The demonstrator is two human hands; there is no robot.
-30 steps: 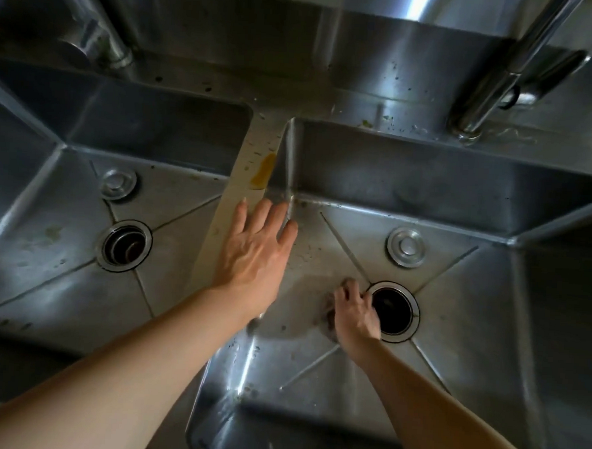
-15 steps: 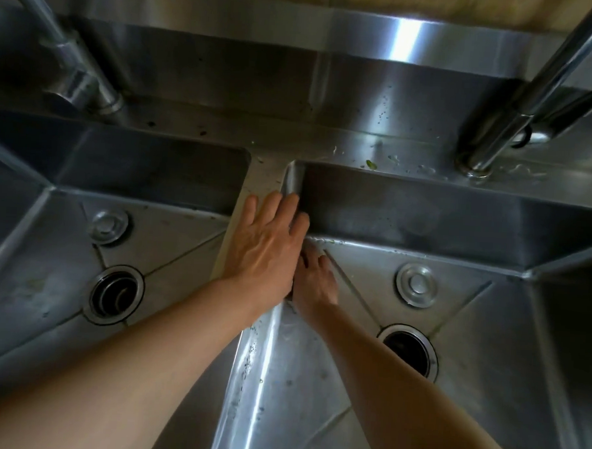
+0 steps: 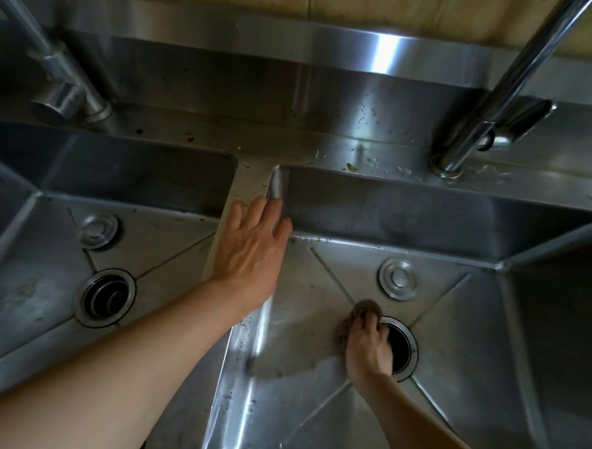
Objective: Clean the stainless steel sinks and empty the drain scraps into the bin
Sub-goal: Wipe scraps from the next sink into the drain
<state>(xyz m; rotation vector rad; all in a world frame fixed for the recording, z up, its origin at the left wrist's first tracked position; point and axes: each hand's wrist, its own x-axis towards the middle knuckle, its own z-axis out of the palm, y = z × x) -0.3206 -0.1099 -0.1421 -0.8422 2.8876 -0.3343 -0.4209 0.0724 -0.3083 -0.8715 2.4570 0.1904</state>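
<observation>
The left hand (image 3: 252, 253) lies flat, fingers straight and slightly spread, on the divider (image 3: 236, 200) between the two basins, its fingertips at the corner of the right sink (image 3: 453, 335). Down in that basin the right hand (image 3: 367, 348) curls its fingers over a brownish scrubbing pad (image 3: 364, 308), pressing it onto the floor just beside the open drain (image 3: 401, 346). The left sink (image 3: 27, 279) has its own drain (image 3: 105, 298). Green scraps (image 3: 350, 167) speckle the back ledge near the right faucet (image 3: 471, 130).

left hand (image 3: 252, 253) flat, fingers straight | right hand (image 3: 367, 348) curled, gripping
</observation>
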